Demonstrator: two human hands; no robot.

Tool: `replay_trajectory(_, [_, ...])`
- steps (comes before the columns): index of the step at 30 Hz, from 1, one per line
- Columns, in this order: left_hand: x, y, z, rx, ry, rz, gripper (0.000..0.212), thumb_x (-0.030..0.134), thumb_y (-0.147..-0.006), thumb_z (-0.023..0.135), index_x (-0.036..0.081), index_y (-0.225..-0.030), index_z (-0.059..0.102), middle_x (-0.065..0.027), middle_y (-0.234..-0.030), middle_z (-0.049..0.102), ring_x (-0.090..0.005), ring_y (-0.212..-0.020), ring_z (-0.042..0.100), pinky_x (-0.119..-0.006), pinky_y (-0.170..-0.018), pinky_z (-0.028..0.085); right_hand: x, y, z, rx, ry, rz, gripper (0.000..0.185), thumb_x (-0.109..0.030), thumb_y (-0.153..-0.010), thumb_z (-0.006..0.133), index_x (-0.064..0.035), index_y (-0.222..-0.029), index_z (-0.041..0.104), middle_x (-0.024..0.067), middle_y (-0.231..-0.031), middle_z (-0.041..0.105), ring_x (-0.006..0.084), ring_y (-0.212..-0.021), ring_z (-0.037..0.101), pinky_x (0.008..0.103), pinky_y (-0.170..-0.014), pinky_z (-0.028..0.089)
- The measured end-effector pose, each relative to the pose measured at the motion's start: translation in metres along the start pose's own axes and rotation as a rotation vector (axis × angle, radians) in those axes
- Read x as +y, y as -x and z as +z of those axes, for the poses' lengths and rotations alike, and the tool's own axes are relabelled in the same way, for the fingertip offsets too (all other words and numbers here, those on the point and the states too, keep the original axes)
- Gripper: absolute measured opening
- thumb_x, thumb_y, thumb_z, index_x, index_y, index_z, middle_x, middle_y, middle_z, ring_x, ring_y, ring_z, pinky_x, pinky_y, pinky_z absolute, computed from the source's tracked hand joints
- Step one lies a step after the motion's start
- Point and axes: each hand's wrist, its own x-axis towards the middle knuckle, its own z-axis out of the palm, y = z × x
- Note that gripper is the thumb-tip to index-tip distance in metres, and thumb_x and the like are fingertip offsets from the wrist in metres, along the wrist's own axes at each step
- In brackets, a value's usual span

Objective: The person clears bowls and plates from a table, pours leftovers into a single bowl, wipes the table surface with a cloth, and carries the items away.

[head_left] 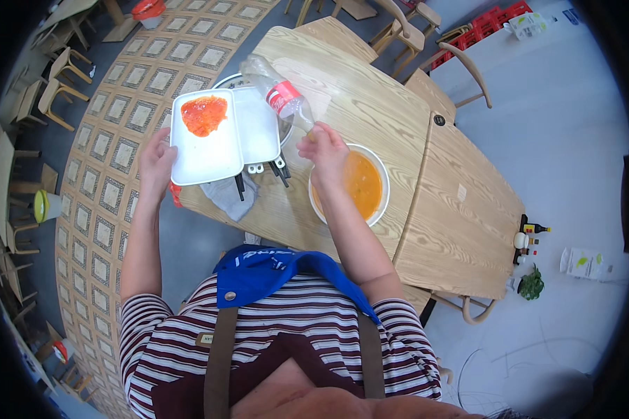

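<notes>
My left hand (157, 160) grips the left edge of a white rectangular tray (204, 160) with a patch of red-orange sauce (204, 115) on it. A second white tray (257, 131) lies beside and partly behind it, over a round metal vessel (230, 81) mostly hidden. Black chopsticks (240, 186) and white spoon handles (255, 168) stick out below the trays. My right hand (325, 152) holds a clear plastic bottle (288, 99) with a red label by its neck. Under my right forearm, a white bowl (384, 201) of orange soup stands on the wooden table (377, 105).
A grey cloth (236, 201) lies at the near left table edge. A second table (461, 209) adjoins on the right, with sauce bottles (534, 229) at its far end. Chairs (472, 73) stand around, and red crates (487, 29) are at the back right.
</notes>
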Motion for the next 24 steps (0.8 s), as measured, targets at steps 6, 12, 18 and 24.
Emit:
replay_trajectory(6, [-0.016,0.006,-0.024,0.026,0.033,-0.008,0.042,-0.002,-0.082,0.053,-0.005,-0.124,0.051,0.0044,-0.066,0.053,-0.0032,-0.057,0.049,-0.018,-0.052,0.039,0.015,-0.014,-0.034,-0.285,-0.457,0.491,0.030,-0.014,-0.081,0.057,0.0000,-0.108,0.055,0.0137,-0.082,0.062,0.0239,-0.071,0.063,0.0355,-0.062,0.051])
replay_trajectory(12, [-0.031,0.007,-0.036,0.017,0.132,0.001,0.041,-0.001,-0.083,0.055,-0.006,-0.123,0.051,0.0049,-0.066,0.054,-0.0020,-0.056,0.049,-0.017,-0.051,0.038,0.000,-0.029,-0.010,-0.581,-0.295,0.562,0.020,-0.012,-0.076,0.060,-0.0024,-0.092,0.053,0.0127,-0.075,0.061,0.0237,-0.067,0.062,0.0382,-0.060,0.052])
replay_trajectory(18, [-0.025,0.013,-0.036,0.028,0.156,-0.013,0.040,-0.001,-0.084,0.055,-0.006,-0.124,0.050,0.0045,-0.067,0.055,-0.0022,-0.057,0.050,-0.017,-0.051,0.038,-0.006,-0.054,0.035,-0.296,1.007,-0.038,0.026,-0.020,-0.066,0.074,-0.0019,-0.075,0.057,0.0153,-0.072,0.063,0.0288,-0.072,0.064,0.0417,-0.064,0.051])
replay_trajectory(24, [-0.019,0.015,-0.039,0.039,0.131,-0.004,0.041,0.000,-0.084,0.054,-0.005,-0.125,0.050,0.0039,-0.067,0.054,-0.0029,-0.057,0.050,-0.018,-0.052,0.039,0.018,-0.074,0.063,-0.224,1.350,-0.239,0.027,-0.019,-0.060,0.075,-0.0007,-0.077,0.063,0.0189,-0.078,0.066,0.0314,-0.075,0.065,0.0387,-0.070,0.052])
